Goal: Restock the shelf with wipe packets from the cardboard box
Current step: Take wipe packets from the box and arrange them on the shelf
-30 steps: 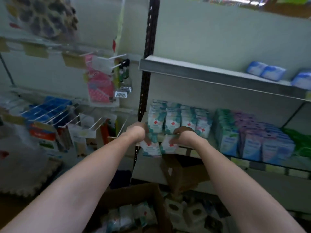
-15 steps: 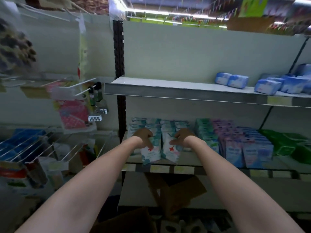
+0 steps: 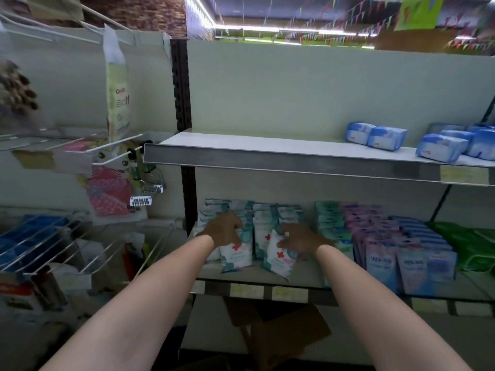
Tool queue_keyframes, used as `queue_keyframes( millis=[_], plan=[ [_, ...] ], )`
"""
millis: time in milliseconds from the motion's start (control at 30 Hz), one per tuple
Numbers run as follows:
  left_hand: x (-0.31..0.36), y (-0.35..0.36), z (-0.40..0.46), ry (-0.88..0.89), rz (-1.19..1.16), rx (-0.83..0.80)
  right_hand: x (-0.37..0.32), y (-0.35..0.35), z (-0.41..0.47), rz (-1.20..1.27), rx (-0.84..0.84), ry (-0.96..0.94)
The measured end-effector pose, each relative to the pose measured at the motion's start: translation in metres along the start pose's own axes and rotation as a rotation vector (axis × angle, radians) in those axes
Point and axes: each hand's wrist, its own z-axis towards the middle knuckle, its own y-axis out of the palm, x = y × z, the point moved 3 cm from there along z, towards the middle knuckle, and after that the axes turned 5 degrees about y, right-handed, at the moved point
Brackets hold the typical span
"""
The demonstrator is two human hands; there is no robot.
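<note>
we face a shop aisle, its lower shelf [image 3: 257, 277] at six o'clock stocked with rows of wipe packets [image 3: 267, 218]. our left hand [image 3: 223, 230] curls its fingers round one front packet [image 3: 235, 257], our right hand [image 3: 300, 241] round another [image 3: 277, 259], likely to stand them upright before the rows. the cardboard box flap [image 3: 289, 336] shows below; what it holds is hidden.

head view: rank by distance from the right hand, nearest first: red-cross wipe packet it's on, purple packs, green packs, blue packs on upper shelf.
From the right hand:
1. Red-cross wipe packet, under its fingers, touching.
2. Purple packs, same shelf, to its right.
3. Green packs, same shelf, far right.
4. Blue packs, upper shelf, above right; roughly level with the green ones, too close to call.
</note>
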Motion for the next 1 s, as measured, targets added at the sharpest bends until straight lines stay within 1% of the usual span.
queue_keyframes(
  millis=[133,233,300,500,633,700,800,1000],
  plan=[
    [-0.007,0.002,0.007,-0.038,0.005,-0.04,0.006,0.009,0.022,0.011,-0.052,0.007],
    [-0.008,0.007,0.011,-0.058,0.013,-0.031,0.008,0.019,0.038,0.063,-0.072,0.045],
    [-0.009,0.016,0.011,-0.058,0.069,-0.024,0.007,0.025,0.047,0.056,-0.06,0.024],
    [-0.011,0.029,0.018,-0.048,0.301,-0.032,0.006,0.037,0.075,0.07,0.037,-0.058],
    [-0.005,0.029,0.029,-0.013,0.566,-0.021,0.001,0.04,0.086,-0.083,0.17,-0.091],
    [-0.003,0.032,0.037,-0.02,0.651,-0.016,0.0,0.042,0.09,-0.158,0.227,-0.08],
    [-0.004,0.036,0.046,-0.038,0.671,-0.022,-0.004,0.043,0.094,-0.237,0.266,-0.076],
    [-0.006,0.046,0.055,-0.043,0.64,-0.003,-0.003,0.049,0.097,-0.268,0.312,-0.119]
  ],
)
